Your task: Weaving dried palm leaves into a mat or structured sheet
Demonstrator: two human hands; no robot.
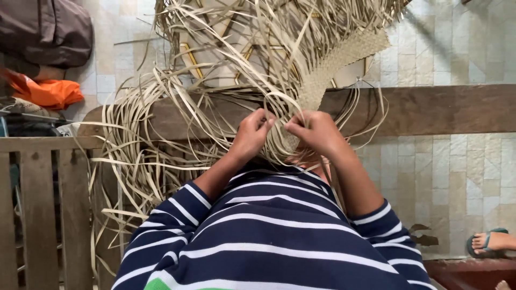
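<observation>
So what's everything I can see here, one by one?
woven mat: one, pale tan, top middle, finished strip running up to the right
loose straw strips: many, pale tan, spilling left and down from the mat
wooden beam: one, brown, across the middle
wooden slats: several, grey-brown, lower left
orange cloth: one, upper left
dark bag: one, top left corner
sandalled foot: one, another person's, right edge
tiled floor: pale beige, right side
striped sleeves: navy and white, bottom
left hand: pinching strips
right hand: pinching strips by the mat edge
</observation>
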